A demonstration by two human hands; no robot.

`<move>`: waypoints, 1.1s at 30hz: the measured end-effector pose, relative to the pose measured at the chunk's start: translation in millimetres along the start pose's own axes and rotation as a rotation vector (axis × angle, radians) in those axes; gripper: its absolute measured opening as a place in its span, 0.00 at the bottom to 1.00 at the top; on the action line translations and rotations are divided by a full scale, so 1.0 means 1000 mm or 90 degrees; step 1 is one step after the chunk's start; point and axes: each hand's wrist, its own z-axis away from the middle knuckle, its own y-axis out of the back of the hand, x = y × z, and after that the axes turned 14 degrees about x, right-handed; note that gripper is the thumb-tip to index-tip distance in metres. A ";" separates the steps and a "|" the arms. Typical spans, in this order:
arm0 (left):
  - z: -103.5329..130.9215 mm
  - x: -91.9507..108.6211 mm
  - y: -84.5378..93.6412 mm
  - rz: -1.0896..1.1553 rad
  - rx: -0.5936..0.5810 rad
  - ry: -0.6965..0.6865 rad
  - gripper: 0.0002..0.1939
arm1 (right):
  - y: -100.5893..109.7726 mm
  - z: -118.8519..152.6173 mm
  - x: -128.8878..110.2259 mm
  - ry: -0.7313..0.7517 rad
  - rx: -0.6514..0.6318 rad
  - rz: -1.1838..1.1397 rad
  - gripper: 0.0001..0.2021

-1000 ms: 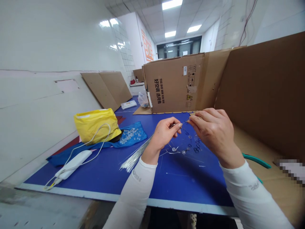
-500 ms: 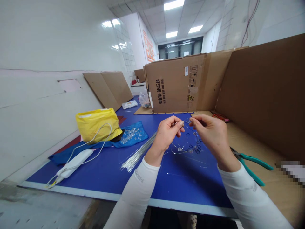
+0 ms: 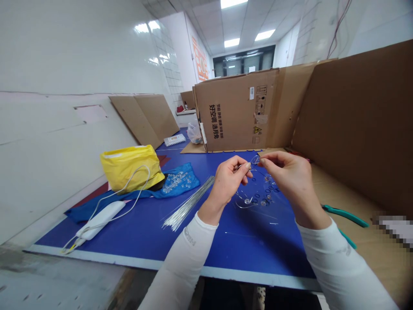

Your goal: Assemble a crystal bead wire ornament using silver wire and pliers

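Observation:
My left hand (image 3: 229, 181) is closed in a pinch on a thin metal wire, its thumb against the forefinger. My right hand (image 3: 288, 178) pinches the same wire close by, at a small wire loop (image 3: 255, 160) between the two hands. Below them curves a length of wire strung with clear beads (image 3: 247, 201); whether it touches the table I cannot tell. Several small dark rings (image 3: 254, 180) show around it. To the left of my left hand, a bundle of straight metal wires (image 3: 189, 204) lies on the blue tabletop (image 3: 232, 254).
Clear beads (image 3: 177, 181) lie on a blue cloth (image 3: 193, 172) beside a yellow bag (image 3: 130, 168). A white power strip (image 3: 101, 220) with its cord is at left. Green-handled pliers (image 3: 348, 215) rest on cardboard at right, partly behind my right arm. A large cardboard box (image 3: 238, 116) stands behind.
My right hand has shifted slightly right and up, and the wire loop shows more plainly between the hands. The beaded wire has swung a little right. My right arm covers more of the pliers.

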 end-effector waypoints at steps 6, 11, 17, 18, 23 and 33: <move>0.004 -0.002 -0.009 0.038 0.004 0.004 0.10 | -0.002 0.000 0.001 -0.047 0.032 -0.102 0.07; 0.006 -0.003 -0.013 0.090 0.014 0.020 0.11 | -0.007 0.001 0.003 -0.069 0.033 -0.162 0.05; 0.000 -0.004 -0.009 0.133 0.043 0.042 0.11 | 0.005 -0.006 0.005 -0.033 -0.047 -0.155 0.11; -0.001 -0.004 -0.008 0.142 0.055 0.049 0.10 | 0.009 -0.009 0.006 -0.010 -0.072 -0.137 0.12; -0.009 0.000 -0.001 0.165 0.142 0.090 0.08 | 0.026 -0.018 0.014 0.144 -0.219 -0.009 0.22; -0.007 -0.001 -0.003 0.216 0.092 0.155 0.11 | 0.014 -0.009 0.015 0.327 -0.170 0.140 0.15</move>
